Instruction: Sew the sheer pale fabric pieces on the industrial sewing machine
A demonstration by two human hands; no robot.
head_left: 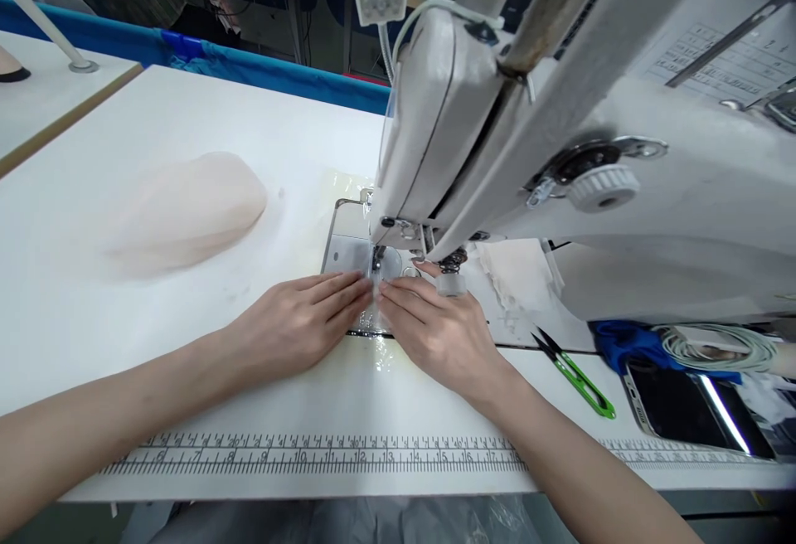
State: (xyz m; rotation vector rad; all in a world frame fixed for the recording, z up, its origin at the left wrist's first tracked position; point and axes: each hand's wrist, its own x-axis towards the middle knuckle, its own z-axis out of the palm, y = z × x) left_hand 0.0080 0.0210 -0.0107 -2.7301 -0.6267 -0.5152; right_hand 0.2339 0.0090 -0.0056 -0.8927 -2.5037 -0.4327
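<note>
At the sewing machine (448,129), my two hands meet just in front of the presser foot (378,258). My left hand (304,316) lies with its fingers stretched out over the metal needle plate (348,254). From the other side, my right hand (439,328) points its outstretched fingers inward, partly behind a white knob. Any cloth beneath the fingertips is hidden or too small to make out. To the left, a pale pink piece of fabric (192,212) shows blurred over the white table (249,411).
Right of the needle sits a stack of pale fabric (522,274). Green thread snips (578,378) lie near a phone (690,407) and a coiled cable (721,347). A ruler strip (329,454) runs along the front edge. Blue cloth (279,80) borders the far edge.
</note>
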